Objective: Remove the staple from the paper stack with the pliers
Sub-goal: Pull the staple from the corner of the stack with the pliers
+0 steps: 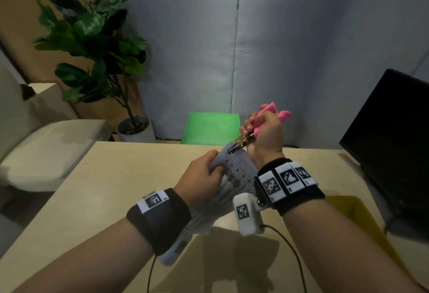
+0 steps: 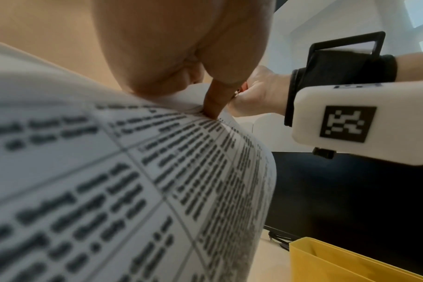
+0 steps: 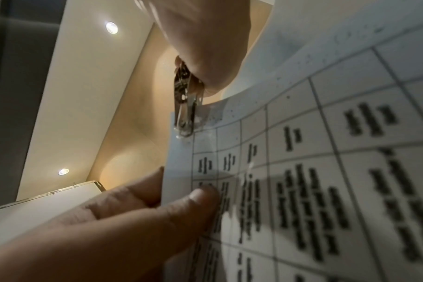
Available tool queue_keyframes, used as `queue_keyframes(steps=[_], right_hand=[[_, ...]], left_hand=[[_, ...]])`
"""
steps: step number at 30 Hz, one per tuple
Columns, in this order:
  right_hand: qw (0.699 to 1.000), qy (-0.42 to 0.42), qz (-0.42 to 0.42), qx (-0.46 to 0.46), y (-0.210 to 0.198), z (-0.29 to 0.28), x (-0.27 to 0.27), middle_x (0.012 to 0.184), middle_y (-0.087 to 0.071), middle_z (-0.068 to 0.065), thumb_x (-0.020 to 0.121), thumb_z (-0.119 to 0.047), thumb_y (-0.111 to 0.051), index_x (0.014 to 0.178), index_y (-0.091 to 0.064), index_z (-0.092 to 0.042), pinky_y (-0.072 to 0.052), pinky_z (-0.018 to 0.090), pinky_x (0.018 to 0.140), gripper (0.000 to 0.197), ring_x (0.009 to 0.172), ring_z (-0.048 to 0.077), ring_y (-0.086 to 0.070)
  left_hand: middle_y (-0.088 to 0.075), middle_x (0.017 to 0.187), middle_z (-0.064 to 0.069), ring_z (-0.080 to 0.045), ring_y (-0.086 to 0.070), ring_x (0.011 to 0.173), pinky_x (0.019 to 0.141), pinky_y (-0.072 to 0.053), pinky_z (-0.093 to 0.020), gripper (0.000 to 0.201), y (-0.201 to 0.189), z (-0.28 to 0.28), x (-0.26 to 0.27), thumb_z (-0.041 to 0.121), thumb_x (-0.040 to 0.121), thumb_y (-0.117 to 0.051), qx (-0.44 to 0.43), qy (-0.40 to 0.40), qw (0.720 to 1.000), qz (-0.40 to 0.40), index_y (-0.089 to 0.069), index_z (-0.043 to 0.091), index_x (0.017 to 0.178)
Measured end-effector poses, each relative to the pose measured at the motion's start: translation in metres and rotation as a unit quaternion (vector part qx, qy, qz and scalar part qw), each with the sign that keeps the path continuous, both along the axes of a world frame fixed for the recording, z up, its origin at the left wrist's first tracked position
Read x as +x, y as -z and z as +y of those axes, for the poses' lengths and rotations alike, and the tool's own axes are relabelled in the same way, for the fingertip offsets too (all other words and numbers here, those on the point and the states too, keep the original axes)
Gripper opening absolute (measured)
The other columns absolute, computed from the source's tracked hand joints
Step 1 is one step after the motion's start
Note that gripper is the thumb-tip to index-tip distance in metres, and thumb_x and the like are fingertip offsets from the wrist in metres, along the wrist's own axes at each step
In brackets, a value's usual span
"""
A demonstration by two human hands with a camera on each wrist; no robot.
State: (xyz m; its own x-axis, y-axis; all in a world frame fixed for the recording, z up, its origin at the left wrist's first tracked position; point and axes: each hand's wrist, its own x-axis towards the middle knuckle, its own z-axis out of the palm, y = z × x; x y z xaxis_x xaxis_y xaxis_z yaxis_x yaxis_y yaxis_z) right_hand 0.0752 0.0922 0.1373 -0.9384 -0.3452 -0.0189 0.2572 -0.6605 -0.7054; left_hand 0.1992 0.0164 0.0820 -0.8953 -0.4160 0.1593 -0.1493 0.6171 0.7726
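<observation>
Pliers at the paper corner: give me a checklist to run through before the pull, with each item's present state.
1. Right hand grips the pliers by the pink handles: ok.
2. Plier tip sits on the paper stack corner: ok.
3. Left hand pinches the stack just below that corner, thumb on the front: ok.
4. Staple actually caught in the tip: cannot tell, too small and blurred.
5. Stack lifted off the table: ok.

Above the table (image 1: 97, 200), the paper stack (image 1: 234, 176) sits between both hands, the pliers (image 1: 241, 142) at its far corner, just beyond the left hand (image 1: 199, 176) and under the right hand (image 1: 264, 135).
</observation>
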Motion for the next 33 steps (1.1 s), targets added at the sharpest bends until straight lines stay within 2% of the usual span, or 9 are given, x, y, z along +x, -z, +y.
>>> queue_keyframes(steps=[2,7,11,14,18,22,25,28,33], right_hand=[[1.0,0.007,-0.018,0.011,0.013,0.0,0.0,0.058,-0.037,0.002,0.078,0.008,-0.03,0.08,-0.04,-0.015,-0.03,0.019,0.042,0.025,0.041,0.012,-0.033],[0.996,0.028,-0.073,0.041,0.046,-0.001,-0.002,0.056,-0.036,0.002,0.076,0.008,-0.029,0.083,-0.036,-0.015,-0.032,0.02,0.041,0.025,0.039,0.013,-0.035],[0.989,0.028,-0.123,0.082,0.068,-0.003,0.002,0.058,-0.034,0.003,0.087,0.004,-0.03,0.078,-0.036,-0.015,-0.031,0.022,0.041,0.022,0.042,0.014,-0.033],[0.983,0.032,-0.149,0.102,0.082,-0.008,0.0,0.058,-0.032,0.004,0.088,0.002,-0.029,0.077,-0.036,-0.018,-0.029,0.022,0.041,0.024,0.042,0.014,-0.03],[0.975,0.036,-0.183,0.123,0.098,-0.012,-0.005,0.06,-0.03,0.003,0.082,0.006,-0.026,0.085,-0.036,-0.022,-0.027,0.024,0.043,0.03,0.044,0.014,-0.029],[0.966,0.028,-0.211,0.148,0.118,-0.018,-0.009,0.062,-0.031,0.002,0.081,0.007,-0.027,0.131,-0.026,-0.029,-0.029,0.023,0.042,0.061,0.045,0.013,-0.03],[0.963,0.034,-0.215,0.162,0.13,-0.021,-0.013,0.063,-0.032,0.002,0.081,0.007,-0.028,0.145,-0.018,-0.024,-0.03,0.022,0.042,0.072,0.045,0.012,-0.03],[0.96,0.036,-0.222,0.164,0.139,-0.023,-0.018,0.063,-0.032,0.002,0.082,0.007,-0.028,0.141,-0.022,-0.027,-0.029,0.022,0.042,0.069,0.044,0.012,-0.031],[0.956,0.041,-0.234,0.173,0.154,-0.026,-0.021,0.064,-0.031,0.002,0.081,0.006,-0.028,0.11,-0.034,-0.026,-0.03,0.022,0.04,0.043,0.041,0.011,-0.031]], left_hand=[[-0.055,0.072,0.014,0.004,-0.05,0.066,0.056,-0.033,-0.012,0.022,0.009,-0.002,0.002,0.013,0.09,-0.055,0.016,0.009,1.0,-0.021,-0.049,0.03,0.079],[-0.053,0.067,0.007,-0.01,-0.049,0.061,0.052,-0.037,-0.011,0.025,0.024,-0.007,0.004,0.011,0.091,-0.056,0.075,0.029,0.992,-0.096,-0.049,0.026,0.072],[-0.067,0.084,-0.01,-0.025,-0.062,0.074,0.068,-0.048,-0.032,0.016,0.036,-0.013,0.004,0.003,0.086,-0.057,0.215,0.029,0.96,-0.175,-0.061,0.018,0.08],[-0.065,0.078,-0.011,-0.024,-0.06,0.066,0.064,-0.047,-0.031,0.013,0.044,-0.019,0.002,0.004,0.086,-0.058,0.261,0.019,0.942,-0.211,-0.062,0.014,0.079],[-0.047,0.06,0.004,-0.01,-0.041,0.052,0.051,-0.033,-0.025,0.03,0.051,-0.023,-0.001,0.024,0.099,-0.045,0.135,0.051,0.961,-0.236,-0.048,0.021,0.069],[-0.038,0.059,0.005,-0.009,-0.035,0.053,0.051,-0.027,-0.026,0.037,0.063,-0.024,-0.005,0.027,0.101,-0.04,0.069,0.056,0.963,-0.255,-0.038,0.023,0.064],[-0.037,0.058,0.005,-0.008,-0.034,0.052,0.05,-0.026,-0.025,0.038,0.07,-0.023,-0.007,0.026,0.101,-0.04,0.073,0.051,0.963,-0.255,-0.037,0.024,0.063],[-0.037,0.057,0.006,-0.007,-0.034,0.052,0.05,-0.026,-0.024,0.039,0.075,-0.023,-0.01,0.025,0.1,-0.041,0.073,0.046,0.961,-0.262,-0.036,0.024,0.061],[-0.037,0.058,0.005,-0.008,-0.034,0.052,0.051,-0.026,-0.025,0.038,0.086,-0.026,-0.015,0.025,0.1,-0.041,0.077,0.045,0.955,-0.283,-0.037,0.023,0.062]])
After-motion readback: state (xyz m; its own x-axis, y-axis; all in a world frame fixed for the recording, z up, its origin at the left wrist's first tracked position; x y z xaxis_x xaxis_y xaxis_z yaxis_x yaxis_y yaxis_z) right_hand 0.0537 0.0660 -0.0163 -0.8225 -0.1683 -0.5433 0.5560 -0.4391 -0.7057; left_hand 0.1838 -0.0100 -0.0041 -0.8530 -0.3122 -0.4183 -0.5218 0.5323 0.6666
